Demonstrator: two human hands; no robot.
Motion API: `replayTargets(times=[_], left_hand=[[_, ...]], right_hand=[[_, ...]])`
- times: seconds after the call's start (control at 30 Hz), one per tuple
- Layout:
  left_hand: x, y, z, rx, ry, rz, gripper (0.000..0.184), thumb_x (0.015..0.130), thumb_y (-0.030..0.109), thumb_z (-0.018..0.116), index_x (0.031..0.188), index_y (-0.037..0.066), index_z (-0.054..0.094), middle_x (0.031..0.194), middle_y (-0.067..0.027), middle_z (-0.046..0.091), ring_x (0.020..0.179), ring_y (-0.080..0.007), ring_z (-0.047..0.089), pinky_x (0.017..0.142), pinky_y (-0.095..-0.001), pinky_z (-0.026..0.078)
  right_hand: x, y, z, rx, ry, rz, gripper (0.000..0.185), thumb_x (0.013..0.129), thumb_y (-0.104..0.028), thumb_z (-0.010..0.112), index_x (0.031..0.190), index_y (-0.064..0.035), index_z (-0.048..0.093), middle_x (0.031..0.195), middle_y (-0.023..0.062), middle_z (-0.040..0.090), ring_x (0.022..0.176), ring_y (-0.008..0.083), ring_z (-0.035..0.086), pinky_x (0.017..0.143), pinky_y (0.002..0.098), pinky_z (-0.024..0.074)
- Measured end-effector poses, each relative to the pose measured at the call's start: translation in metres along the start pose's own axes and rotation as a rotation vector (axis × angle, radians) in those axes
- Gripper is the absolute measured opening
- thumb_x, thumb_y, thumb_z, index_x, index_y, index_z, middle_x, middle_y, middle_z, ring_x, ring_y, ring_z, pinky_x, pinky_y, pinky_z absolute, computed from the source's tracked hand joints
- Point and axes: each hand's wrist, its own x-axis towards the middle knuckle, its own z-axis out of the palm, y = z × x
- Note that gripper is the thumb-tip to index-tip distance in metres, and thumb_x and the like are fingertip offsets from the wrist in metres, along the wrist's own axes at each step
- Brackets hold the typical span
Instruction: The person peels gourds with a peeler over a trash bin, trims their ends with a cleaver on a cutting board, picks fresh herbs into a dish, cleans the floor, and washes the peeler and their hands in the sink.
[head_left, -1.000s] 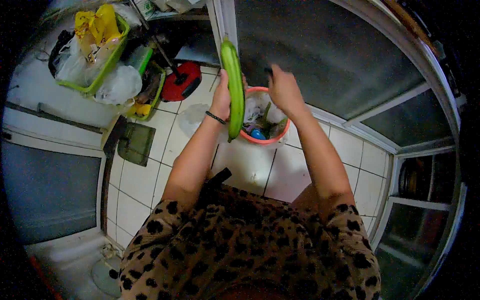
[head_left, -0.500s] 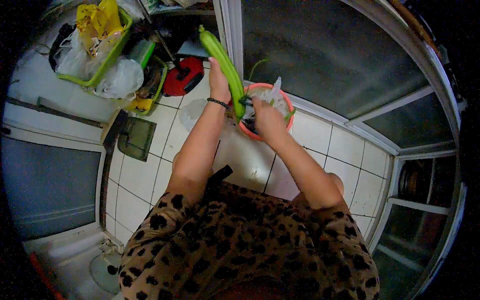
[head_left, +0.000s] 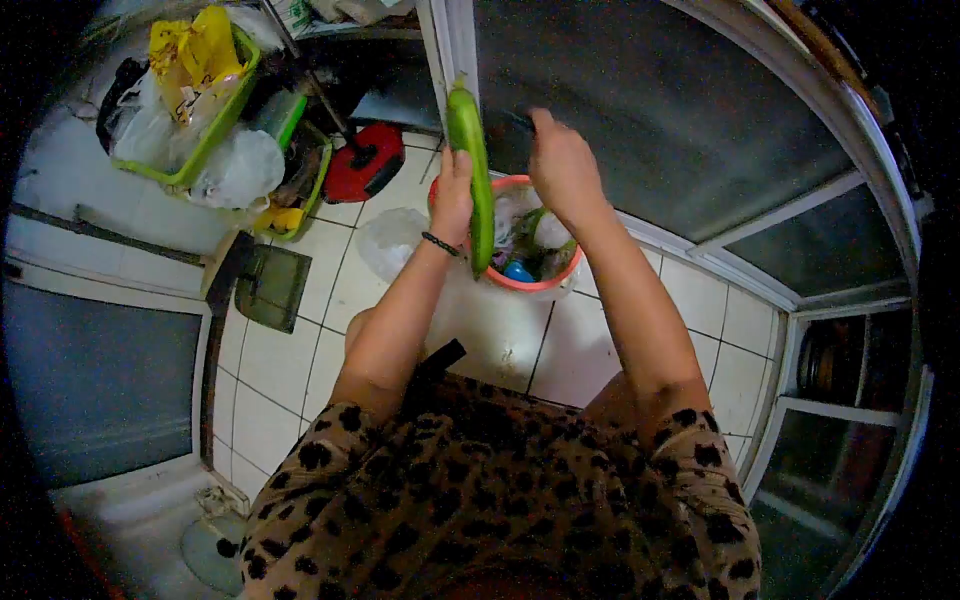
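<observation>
Head view shows me my left grip (head_left: 456, 205) clamped on the green gourd (head_left: 483, 215), its long axis running near-to-far over the red bin's (head_left: 530, 287) left side, my right grip (head_left: 567, 172), curled around a blurry dark tool (head_left: 521, 121), off the gourd's right.

To us this looks like a home, perhaps its utility corner: we notice a long green vegetable (head_left: 481, 200), a pink-rimmed bin (head_left: 532, 287), a green basket (head_left: 222, 122) of plastic bags (head_left: 240, 168), white floor tiles (head_left: 270, 395) and glazed panels (head_left: 650, 130).
</observation>
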Motion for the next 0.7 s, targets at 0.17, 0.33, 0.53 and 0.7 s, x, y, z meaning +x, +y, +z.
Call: replayTargets(times=[0.17, 0.33, 0.53, 0.7], left_hand=[[-0.021, 0.025, 0.022, 0.066, -0.088, 0.036, 0.048, 0.097, 0.031, 0.037, 0.136, 0.004, 0.028, 0.113, -0.0096, 0.049, 0.098, -0.0188, 0.047, 0.085, -0.0295, 0.039], [0.0, 0.029, 0.011, -0.05, 0.021, 0.0, 0.049, 0.095, 0.044, 0.035, 0.122, 0.002, 0.039, 0.108, -0.0074, 0.048, 0.096, -0.0172, 0.045, 0.085, -0.0306, 0.037], [0.023, 0.038, -0.006, -0.318, 0.165, 0.053, 0.048, 0.094, 0.049, 0.034, 0.112, 0.006, 0.044, 0.095, -0.0067, 0.052, 0.082, -0.0165, 0.051, 0.073, -0.0303, 0.044], [0.017, 0.045, -0.013, -0.605, 0.058, -0.109, 0.054, 0.09, 0.058, 0.033, 0.103, 0.008, 0.047, 0.081, -0.0064, 0.055, 0.07, -0.0172, 0.053, 0.06, -0.0293, 0.045]], right_hand=[[0.007, -0.013, 0.008, -0.107, -0.039, -0.02, 0.032, 0.076, 0.0, 0.047, 0.109, -0.0007, 0.048, 0.09, 0.0224, 0.06, 0.076, 0.0406, 0.06, 0.067, 0.0463, 0.0491], [-0.07, -0.012, 0.035, -0.202, -0.254, -0.068, 0.029, 0.08, -0.005, 0.044, 0.108, -0.0013, 0.047, 0.088, 0.0203, 0.061, 0.071, 0.0351, 0.062, 0.059, 0.0422, 0.0511], [-0.141, 0.001, 0.059, -0.204, -0.537, 0.053, 0.03, 0.08, -0.004, 0.044, 0.11, -0.0006, 0.047, 0.09, 0.0205, 0.061, 0.074, 0.0345, 0.063, 0.062, 0.0418, 0.0514], [-0.131, 0.058, 0.077, -0.055, -0.453, 0.046, 0.028, 0.079, -0.004, 0.051, 0.106, -0.0004, 0.053, 0.09, 0.0242, 0.061, 0.077, 0.0399, 0.061, 0.069, 0.0447, 0.0498]])
